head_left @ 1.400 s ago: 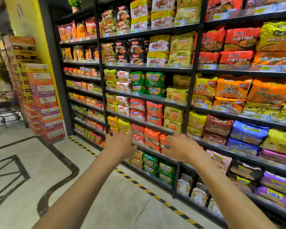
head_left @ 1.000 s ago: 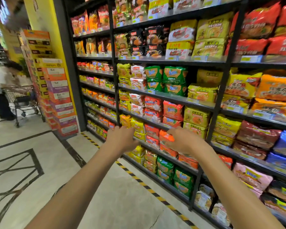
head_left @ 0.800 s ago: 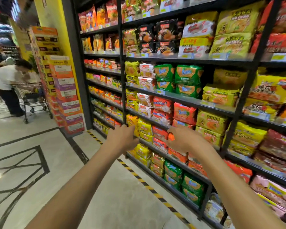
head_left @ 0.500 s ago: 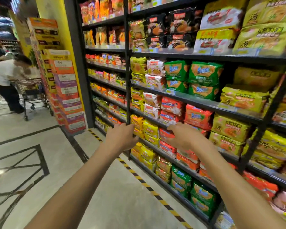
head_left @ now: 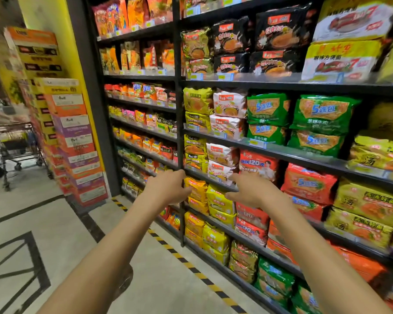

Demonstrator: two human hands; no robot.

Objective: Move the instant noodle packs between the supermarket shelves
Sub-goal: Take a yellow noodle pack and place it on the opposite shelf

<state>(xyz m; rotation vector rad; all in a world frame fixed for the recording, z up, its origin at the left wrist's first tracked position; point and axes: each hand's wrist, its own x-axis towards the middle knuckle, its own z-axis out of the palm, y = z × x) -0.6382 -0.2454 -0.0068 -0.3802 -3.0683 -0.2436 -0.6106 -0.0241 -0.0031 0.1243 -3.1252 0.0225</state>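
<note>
Black supermarket shelves (head_left: pixel 281 152) carry stacked instant noodle packs in many colours. My left hand (head_left: pixel 168 189) and my right hand (head_left: pixel 250 191) are stretched out side by side in front of a lower shelf, fingers relaxed, holding nothing. Between them sit an orange-yellow noodle pack (head_left: pixel 196 185) and a yellow noodle pack (head_left: pixel 219 198). My left fingertips are right at the orange-yellow pack's edge; I cannot tell if they touch it. White packs (head_left: pixel 220 163) and a red pack (head_left: pixel 258 163) stand on the shelf just above my right hand.
A black shelf upright (head_left: pixel 179 132) runs down just behind my left hand. A tall stack of cartons (head_left: pixel 74 141) stands at the shelf's left end, with a shopping cart (head_left: pixel 14 146) beyond it. Yellow-black tape (head_left: pixel 168 247) marks the floor along the shelf base.
The view has slid left along the shelves and come closer. Both hands stayed out in front, empty, and now face the yellow and orange packs instead of the red ones.
</note>
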